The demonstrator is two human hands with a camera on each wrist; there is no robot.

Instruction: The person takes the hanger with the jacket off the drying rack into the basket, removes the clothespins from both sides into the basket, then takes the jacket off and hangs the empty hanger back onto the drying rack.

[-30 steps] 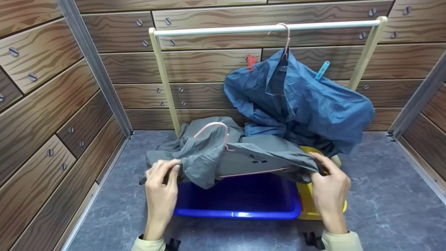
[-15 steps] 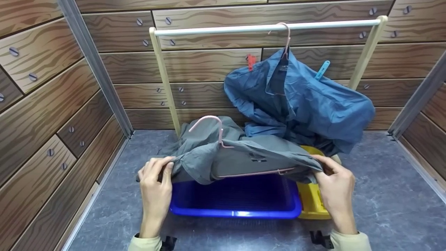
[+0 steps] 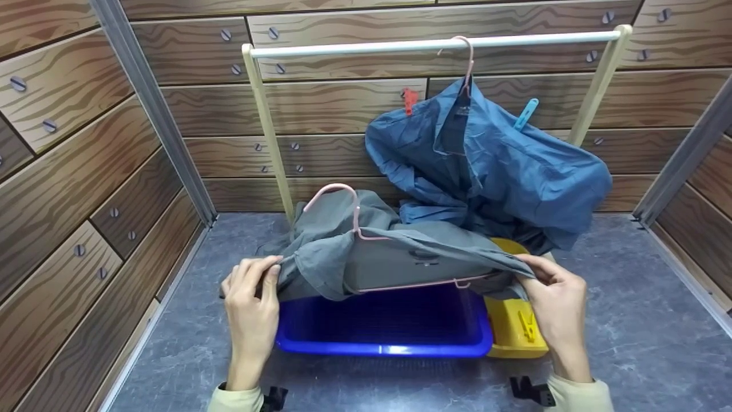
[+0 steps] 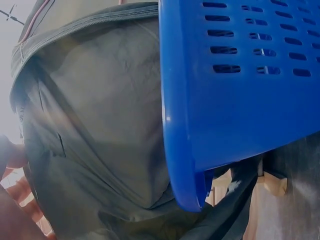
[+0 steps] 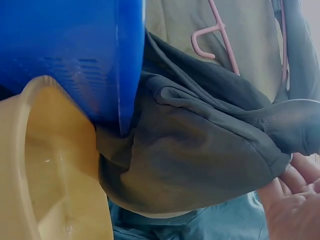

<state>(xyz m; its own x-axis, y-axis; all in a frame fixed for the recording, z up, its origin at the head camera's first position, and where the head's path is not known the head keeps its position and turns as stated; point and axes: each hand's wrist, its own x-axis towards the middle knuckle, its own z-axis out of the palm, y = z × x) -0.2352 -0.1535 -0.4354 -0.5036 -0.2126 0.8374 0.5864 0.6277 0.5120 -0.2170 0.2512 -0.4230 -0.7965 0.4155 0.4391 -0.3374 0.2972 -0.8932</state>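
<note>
A grey-green zip jacket (image 3: 434,240) is spread over the blue basket (image 3: 383,349), with a pink hanger (image 3: 356,217) inside it. The hanger's hook sticks up out of the collar, and its lower bar shows across the opening. At the jacket's left side, my left hand (image 3: 251,315) pinches the cloth between thumb and fingers. My right hand (image 3: 555,309) pinches the opposite edge. Both wrist views show the jacket's zipper (image 4: 95,20) and cloth hanging beside the basket wall; in the right one, my right fingers (image 5: 295,190) meet the cloth's edge.
Behind, a rack with a white rod (image 3: 343,49) carries a blue jacket (image 3: 532,171) on a pink hanger. A red clothespin (image 3: 410,102) and a light blue clothespin (image 3: 526,113) sit at its shoulders. A yellow container (image 3: 509,346) holding a yellow clothespin (image 3: 529,326) stands right of the basket.
Both hands have spread slightly apart, drawing the grey-green jacket wider. Its hanger has shifted left and up a little. More of the yellow container and its clothespin shows.
</note>
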